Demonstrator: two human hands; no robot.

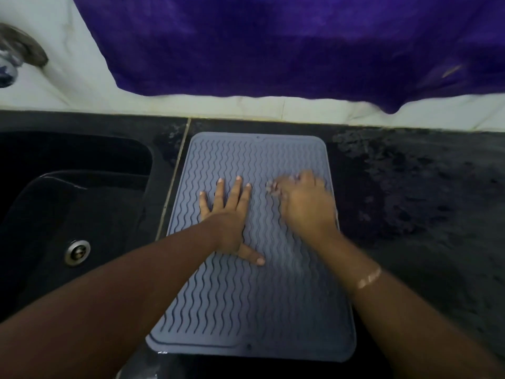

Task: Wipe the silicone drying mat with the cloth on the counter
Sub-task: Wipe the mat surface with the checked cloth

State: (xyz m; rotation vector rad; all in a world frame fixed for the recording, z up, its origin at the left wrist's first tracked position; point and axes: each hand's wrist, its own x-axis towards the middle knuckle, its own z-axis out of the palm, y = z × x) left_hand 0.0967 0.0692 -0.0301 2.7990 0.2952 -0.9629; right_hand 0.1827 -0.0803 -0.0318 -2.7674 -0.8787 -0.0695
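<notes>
My left hand (228, 214) flat, fingers spread, pinning mat (254, 296); right hand (303, 203) blurred, seemingly bunched on cloth (273, 187); mat's long axis runs toward me; unwiped stretch lies below right hand.

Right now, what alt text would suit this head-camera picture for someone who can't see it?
Two hands work on a grey ribbed mat on a dark counter: the left hand lies flat, the blurred right hand seems to clutch a small cloth. A black sink sits left; purple fabric hangs behind.
</notes>
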